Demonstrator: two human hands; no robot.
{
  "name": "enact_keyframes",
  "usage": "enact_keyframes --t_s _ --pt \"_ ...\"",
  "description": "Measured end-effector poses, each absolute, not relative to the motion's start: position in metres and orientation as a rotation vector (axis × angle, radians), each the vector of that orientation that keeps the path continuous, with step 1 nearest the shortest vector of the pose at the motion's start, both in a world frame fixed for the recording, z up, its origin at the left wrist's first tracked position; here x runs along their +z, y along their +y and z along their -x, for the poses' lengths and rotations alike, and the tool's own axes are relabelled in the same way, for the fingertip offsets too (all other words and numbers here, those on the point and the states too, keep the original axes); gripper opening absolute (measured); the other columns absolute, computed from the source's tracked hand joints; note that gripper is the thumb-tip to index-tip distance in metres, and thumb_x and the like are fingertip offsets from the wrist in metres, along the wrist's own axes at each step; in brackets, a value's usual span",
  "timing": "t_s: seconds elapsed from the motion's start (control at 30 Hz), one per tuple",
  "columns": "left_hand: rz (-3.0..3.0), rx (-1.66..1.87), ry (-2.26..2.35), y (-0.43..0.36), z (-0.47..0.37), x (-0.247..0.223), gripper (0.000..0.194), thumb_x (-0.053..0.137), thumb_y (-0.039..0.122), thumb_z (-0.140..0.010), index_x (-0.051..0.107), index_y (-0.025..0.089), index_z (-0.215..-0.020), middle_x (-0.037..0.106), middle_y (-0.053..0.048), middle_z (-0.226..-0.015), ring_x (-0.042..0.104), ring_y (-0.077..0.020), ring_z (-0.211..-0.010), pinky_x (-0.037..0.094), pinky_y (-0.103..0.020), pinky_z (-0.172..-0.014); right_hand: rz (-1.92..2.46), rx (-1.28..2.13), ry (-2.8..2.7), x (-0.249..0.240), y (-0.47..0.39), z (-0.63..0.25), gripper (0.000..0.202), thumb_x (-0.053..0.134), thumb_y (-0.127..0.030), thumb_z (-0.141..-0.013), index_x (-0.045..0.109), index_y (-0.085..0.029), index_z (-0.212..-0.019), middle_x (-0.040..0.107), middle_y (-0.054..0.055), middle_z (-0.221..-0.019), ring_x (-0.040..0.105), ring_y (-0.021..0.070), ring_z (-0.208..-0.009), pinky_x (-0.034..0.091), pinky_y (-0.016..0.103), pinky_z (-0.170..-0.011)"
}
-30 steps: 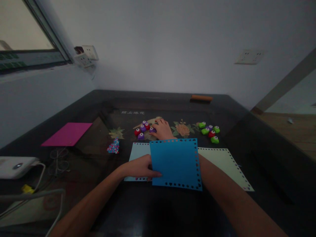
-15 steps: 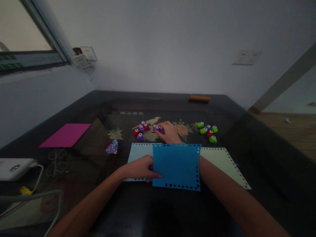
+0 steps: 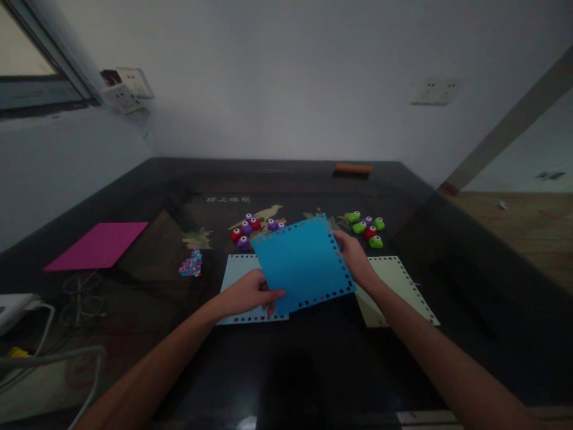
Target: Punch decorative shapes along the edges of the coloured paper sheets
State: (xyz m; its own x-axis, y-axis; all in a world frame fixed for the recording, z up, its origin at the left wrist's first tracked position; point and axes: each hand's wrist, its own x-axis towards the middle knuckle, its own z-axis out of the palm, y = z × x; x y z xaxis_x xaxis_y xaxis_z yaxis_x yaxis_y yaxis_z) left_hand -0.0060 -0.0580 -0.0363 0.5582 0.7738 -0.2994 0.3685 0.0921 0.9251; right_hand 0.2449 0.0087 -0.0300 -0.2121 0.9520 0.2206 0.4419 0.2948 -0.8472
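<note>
A blue sheet point(image 3: 307, 263) with punched holes along its edges is held tilted above the table. My left hand point(image 3: 250, 294) pinches its lower left side, thumb on top. At the sheet's upper right edge is my right hand point(image 3: 353, 254), its fingers partly hidden behind the sheet. Beneath lie a pale blue punched sheet point(image 3: 239, 280) on the left and a pale green punched sheet point(image 3: 394, 283) on the right. Small red and purple eyed pieces point(image 3: 245, 228) sit behind on the left; green, red and purple ones point(image 3: 367, 228) sit on the right.
A pink sheet point(image 3: 98, 245) and a pile of small colourful bits point(image 3: 191, 264) lie to the left on the dark table point(image 3: 286, 370). A white device point(image 3: 15, 307) with cables is at the far left. Near the wall lies a brown roll point(image 3: 353, 168).
My right hand has left the purple pieces and moved back to the blue sheet's right edge. The blue sheet has tilted, its right side raised. The view has shifted slightly.
</note>
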Motion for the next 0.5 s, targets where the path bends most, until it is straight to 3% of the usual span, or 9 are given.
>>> enact_keyframes --t_s 0.23,0.5 --pt "-1.414 0.556 1.142 -0.053 -0.001 -0.042 0.025 0.061 0.038 -0.077 0.056 0.015 -0.071 0.062 0.0 -0.053 0.055 -0.0117 -0.049 0.043 -0.024 -0.053 1.261 1.364 -1.31 -0.031 -0.022 -0.267 0.042 0.074 -0.022 -0.062 0.062 -0.021 -0.103 0.068 0.004 -0.093 0.065 0.0186 -0.072 0.052 0.033 -0.062" --pt "-1.374 0.646 1.239 -0.055 -0.012 -0.04 0.025 0.061 0.036 -0.076 0.056 0.015 -0.064 0.064 -0.003 -0.054 0.058 -0.0139 -0.052 0.047 -0.027 -0.057 1.234 1.574 -1.177 -0.04 -0.042 -0.256 0.032 0.076 -0.03 -0.065 0.064 -0.02 -0.093 0.065 0.001 -0.08 0.063 0.0132 -0.063 0.054 0.032 -0.063"
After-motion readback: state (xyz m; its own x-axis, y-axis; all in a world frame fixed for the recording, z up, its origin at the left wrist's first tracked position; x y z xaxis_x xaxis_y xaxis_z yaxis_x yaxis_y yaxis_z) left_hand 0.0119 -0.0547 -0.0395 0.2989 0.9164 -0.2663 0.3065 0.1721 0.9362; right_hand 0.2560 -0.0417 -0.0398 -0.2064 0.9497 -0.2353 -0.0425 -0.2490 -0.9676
